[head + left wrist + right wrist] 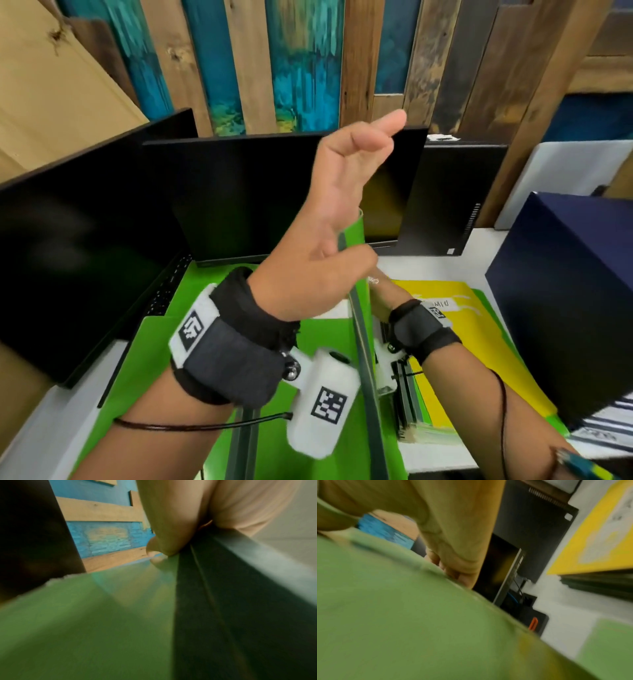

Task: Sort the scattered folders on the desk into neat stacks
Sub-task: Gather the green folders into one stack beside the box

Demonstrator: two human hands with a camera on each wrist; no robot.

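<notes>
The left hand and right hand pinch upright green folders between fingers; beside the yellow-topped stack, loose green folders remain unsorted.

Counted on the desk

Two hands, two dark monitors, one yellow folder; green folders too overlapped to number.

dark monitors, navy box, plank wall

Matt green card folders, glossy black monitor screens, rough painted wood planks.
</notes>
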